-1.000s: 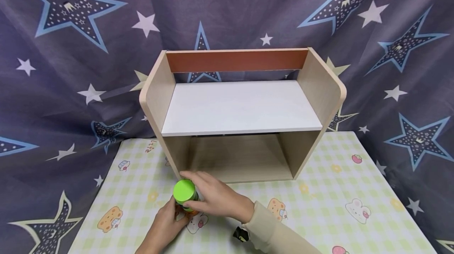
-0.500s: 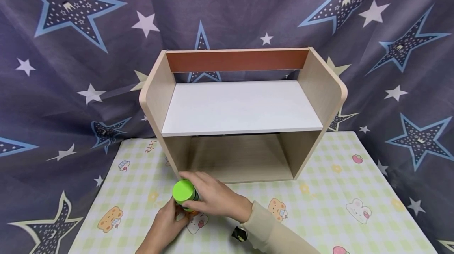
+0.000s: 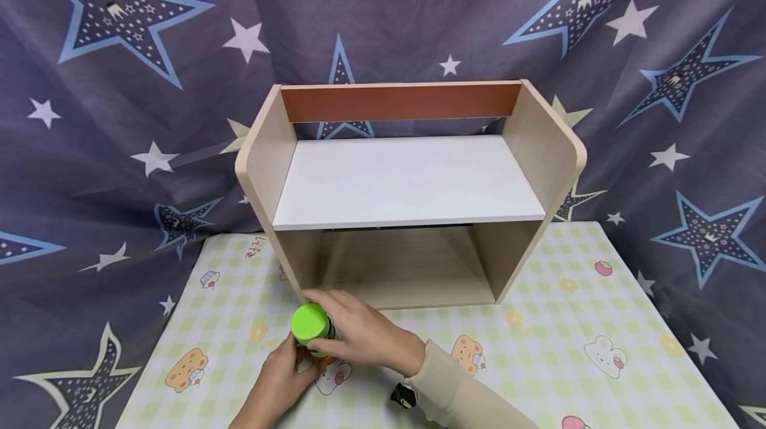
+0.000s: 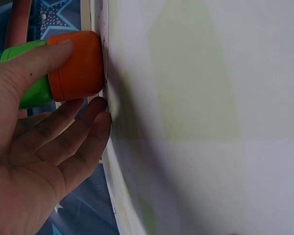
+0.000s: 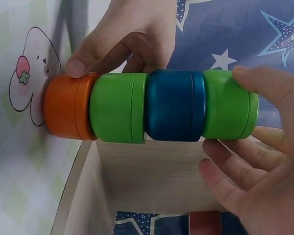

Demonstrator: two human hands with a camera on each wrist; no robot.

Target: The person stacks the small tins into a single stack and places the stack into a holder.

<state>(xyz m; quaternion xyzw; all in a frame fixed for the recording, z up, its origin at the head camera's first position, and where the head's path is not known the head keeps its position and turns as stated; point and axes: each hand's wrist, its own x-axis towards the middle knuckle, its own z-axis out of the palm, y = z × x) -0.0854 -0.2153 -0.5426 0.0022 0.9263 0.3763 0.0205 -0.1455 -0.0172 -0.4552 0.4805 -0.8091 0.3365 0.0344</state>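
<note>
Four round containers stand stacked on the table: an orange one (image 5: 66, 106) at the bottom, a green one (image 5: 118, 107) above it, a blue one (image 5: 174, 105), and a green one (image 5: 229, 105) on top. The left hand (image 3: 278, 376) grips the orange container (image 4: 78, 63), its thumb (image 4: 62, 49) on one side and fingers on the other. The right hand (image 3: 371, 336) holds the top green container (image 3: 310, 322), thumb and fingers round its sides. In the head view the hands hide much of the lower stack.
Behind the stack stands a wooden shelf unit with a white board (image 3: 407, 183) and a lower compartment (image 3: 407, 269). A small black object (image 3: 403, 396) lies by the right sleeve (image 3: 467, 389). A checked cloth (image 3: 538, 349) covers the table; a starry curtain (image 3: 383, 16) hangs behind.
</note>
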